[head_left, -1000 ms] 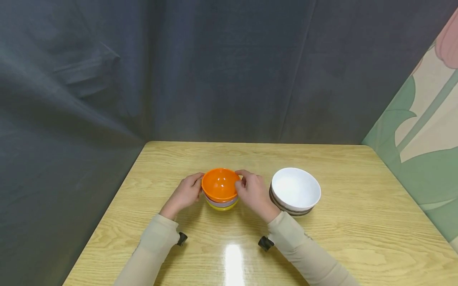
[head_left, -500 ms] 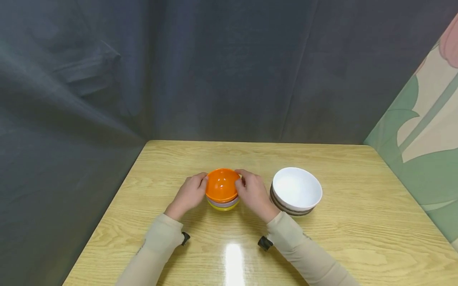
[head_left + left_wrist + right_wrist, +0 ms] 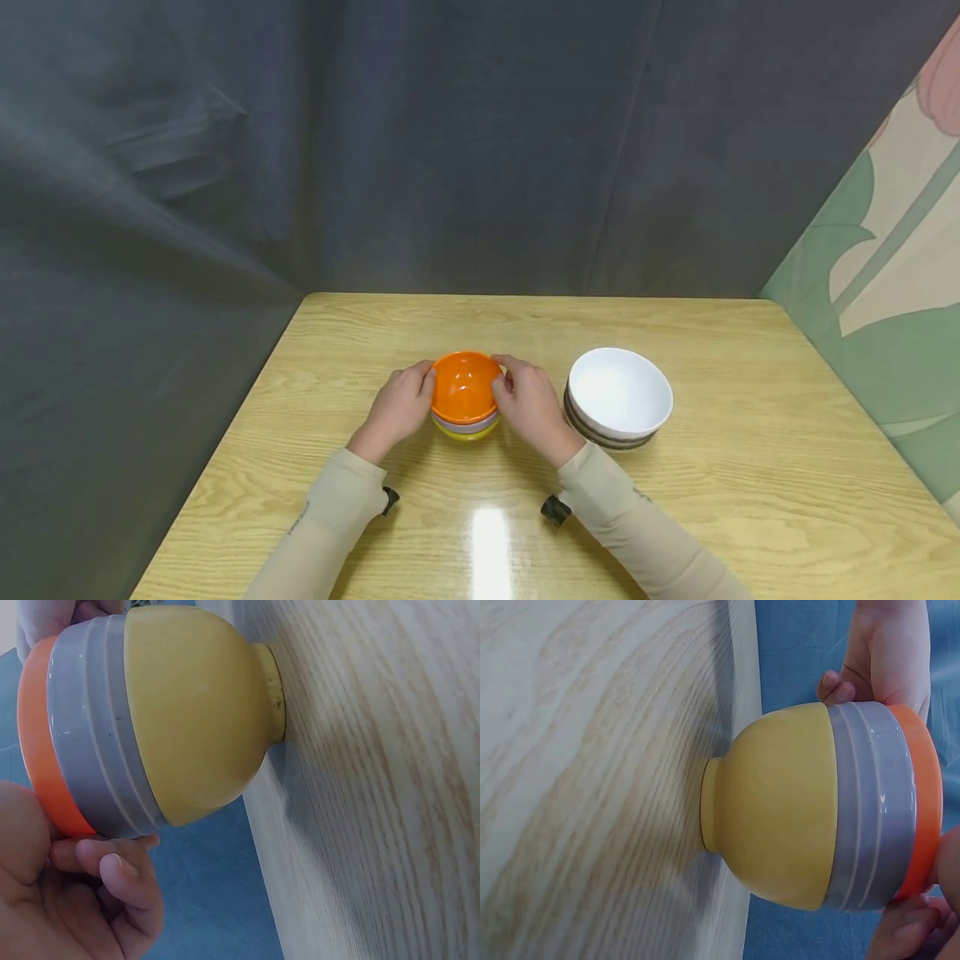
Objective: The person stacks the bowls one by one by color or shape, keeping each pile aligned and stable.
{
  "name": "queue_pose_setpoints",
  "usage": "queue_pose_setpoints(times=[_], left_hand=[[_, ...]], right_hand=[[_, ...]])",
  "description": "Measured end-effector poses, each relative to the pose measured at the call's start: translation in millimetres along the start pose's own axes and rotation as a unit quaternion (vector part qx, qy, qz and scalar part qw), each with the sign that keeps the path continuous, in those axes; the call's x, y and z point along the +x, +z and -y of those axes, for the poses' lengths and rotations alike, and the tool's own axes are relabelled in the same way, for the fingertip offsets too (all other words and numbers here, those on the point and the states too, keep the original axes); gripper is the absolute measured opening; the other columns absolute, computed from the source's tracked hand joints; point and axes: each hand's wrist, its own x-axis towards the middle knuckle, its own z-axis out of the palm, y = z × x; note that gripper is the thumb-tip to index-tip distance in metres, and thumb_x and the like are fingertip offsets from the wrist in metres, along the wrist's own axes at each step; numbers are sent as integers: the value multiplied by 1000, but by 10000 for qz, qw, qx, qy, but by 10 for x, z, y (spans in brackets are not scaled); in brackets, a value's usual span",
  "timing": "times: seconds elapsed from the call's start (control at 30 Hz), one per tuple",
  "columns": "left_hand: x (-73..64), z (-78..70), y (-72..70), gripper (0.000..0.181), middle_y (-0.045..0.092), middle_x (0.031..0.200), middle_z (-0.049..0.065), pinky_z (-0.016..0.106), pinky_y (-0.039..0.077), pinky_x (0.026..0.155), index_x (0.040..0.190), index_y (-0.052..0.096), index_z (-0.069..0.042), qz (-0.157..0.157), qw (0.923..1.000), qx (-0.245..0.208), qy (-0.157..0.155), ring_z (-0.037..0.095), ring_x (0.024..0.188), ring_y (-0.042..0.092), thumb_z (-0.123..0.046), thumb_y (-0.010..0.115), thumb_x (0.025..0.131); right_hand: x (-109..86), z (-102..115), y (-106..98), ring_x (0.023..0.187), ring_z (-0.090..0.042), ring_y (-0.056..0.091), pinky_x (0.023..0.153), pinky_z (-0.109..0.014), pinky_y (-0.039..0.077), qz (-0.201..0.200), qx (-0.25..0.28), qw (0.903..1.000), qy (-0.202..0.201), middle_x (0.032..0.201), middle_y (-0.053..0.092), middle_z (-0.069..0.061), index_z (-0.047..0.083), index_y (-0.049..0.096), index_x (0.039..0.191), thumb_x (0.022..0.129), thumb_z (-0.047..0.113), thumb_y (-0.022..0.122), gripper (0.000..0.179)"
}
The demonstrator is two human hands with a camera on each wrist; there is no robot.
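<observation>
An orange bowl [image 3: 463, 388] sits nested at the top of a stack, inside a grey-purple bowl [image 3: 97, 727]. Below that is a yellow bowl [image 3: 784, 802], whose foot stands on the wooden table [image 3: 712, 500]. My left hand [image 3: 401, 404] pinches the orange bowl's left rim, thumb at the rim and fingers curled under it against the grey-purple wall. On the opposite side my right hand [image 3: 531, 407] pinches the orange rim between thumb and fingers. Both wrist views show the stack from the side; most of the orange bowl's outside is hidden within the grey-purple one.
To the right of my right hand stands a white bowl [image 3: 621, 393] on top of darker, brownish bowls [image 3: 615, 442]. A dark curtain [image 3: 480, 150] hangs behind the table and along its left side. A floral-patterned cloth [image 3: 892, 333] borders the right.
My left hand has shifted slightly right, and its thumb has come onto the orange bowl's rim. The right hand keeps its hold, and the stacks stay in place.
</observation>
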Motion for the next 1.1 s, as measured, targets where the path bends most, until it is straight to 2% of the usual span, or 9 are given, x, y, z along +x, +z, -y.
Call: queue_pose_setpoints(times=[0.2,0.4,0.57,0.83,0.97,1.1], left_hand=[[4,-28,-24,33,55,68,2,27,41,50,121,65,1,44,10000,-43,-22,13,55,46,-17,41,107],[10,-38,-32,31,53,66,3,25,40,47,114,67,1,113,9998,-119,-66,13,53,46,-16,42,107],[13,-41,-29,32,52,65,3,25,39,46,116,66,1,168,9996,-200,-108,13,52,45,-16,41,107],[12,-56,-38,37,50,63,3,26,38,48,115,65,2,348,9989,119,-292,14,52,43,-20,36,107],[7,-55,-42,35,51,64,3,27,39,49,105,65,-3,324,9986,245,-331,15,53,45,-22,36,107],[3,-49,-43,35,56,63,1,29,43,49,100,64,-7,362,9985,179,-367,15,53,52,-23,34,107]], right_hand=[[1,13,-24,56,-12,43,48,-24,34,19,-55,10000,37,65,50,1,1,68,122,92,6,57,33],[-12,19,-34,53,-12,42,47,-26,34,77,-57,9998,163,63,50,1,3,68,123,95,13,57,32],[-13,6,-13,53,-13,43,46,-27,35,-16,-126,9999,96,63,50,2,3,68,124,96,12,55,32],[-44,-22,16,51,-12,43,45,-26,36,2,-172,9998,120,62,49,2,6,66,128,98,15,54,34],[-56,-31,19,51,-12,43,46,-27,37,72,-197,9997,105,63,50,2,8,65,129,99,17,53,34],[-59,-41,22,50,-12,43,45,-28,37,76,-309,9995,90,62,50,3,11,64,130,100,19,52,33]])
